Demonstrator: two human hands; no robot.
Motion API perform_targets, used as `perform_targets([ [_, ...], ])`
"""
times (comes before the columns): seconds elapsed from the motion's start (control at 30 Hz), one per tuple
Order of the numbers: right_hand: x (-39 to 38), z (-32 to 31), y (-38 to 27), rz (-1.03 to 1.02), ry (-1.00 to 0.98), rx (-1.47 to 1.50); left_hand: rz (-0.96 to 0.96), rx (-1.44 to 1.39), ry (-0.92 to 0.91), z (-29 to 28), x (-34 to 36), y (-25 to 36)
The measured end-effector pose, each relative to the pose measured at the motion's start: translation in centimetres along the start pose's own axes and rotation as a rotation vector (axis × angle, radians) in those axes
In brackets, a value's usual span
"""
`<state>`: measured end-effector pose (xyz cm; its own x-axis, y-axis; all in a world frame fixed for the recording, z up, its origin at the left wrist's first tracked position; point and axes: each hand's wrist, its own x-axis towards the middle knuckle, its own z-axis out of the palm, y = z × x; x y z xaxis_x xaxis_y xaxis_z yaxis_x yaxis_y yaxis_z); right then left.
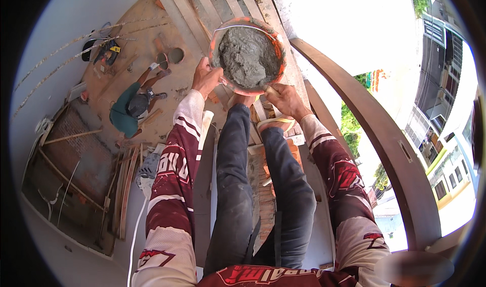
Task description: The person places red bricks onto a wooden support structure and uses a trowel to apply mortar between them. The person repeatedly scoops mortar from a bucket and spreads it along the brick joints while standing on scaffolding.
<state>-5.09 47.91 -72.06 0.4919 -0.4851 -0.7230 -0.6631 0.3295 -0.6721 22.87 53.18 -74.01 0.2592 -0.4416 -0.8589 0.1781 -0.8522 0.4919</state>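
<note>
An orange-rimmed bucket sits between my hands, well filled with wet grey mortar. A thin wire handle lies across its far side. My left hand is closed on the rim at the bucket's near left. On the near right, my right hand grips the rim as well, with the thumb toward the mortar. Below the bucket are wooden planks and my feet in sandals; whether the bucket rests on the planks or hangs above them I cannot tell.
Far below on the left, a person in a green shirt crouches by two round buckets. A brown wooden frame curves along my right, with a bright street beyond. A grey power tool with a white cord hangs at left.
</note>
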Motion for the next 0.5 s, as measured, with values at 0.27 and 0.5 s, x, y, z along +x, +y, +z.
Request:
perform_targets([
  [0.27,-2.3,-3.2,-4.4,0.056,-0.066,-0.035,-0.200,-0.066,0.068,-2.3,-0.8,-2.0],
  [0.5,-1.3,-6.5,-7.9,-0.015,-0.104,-0.030,-0.146,0.072,0.227,-2.2,-2.4,-8.6],
])
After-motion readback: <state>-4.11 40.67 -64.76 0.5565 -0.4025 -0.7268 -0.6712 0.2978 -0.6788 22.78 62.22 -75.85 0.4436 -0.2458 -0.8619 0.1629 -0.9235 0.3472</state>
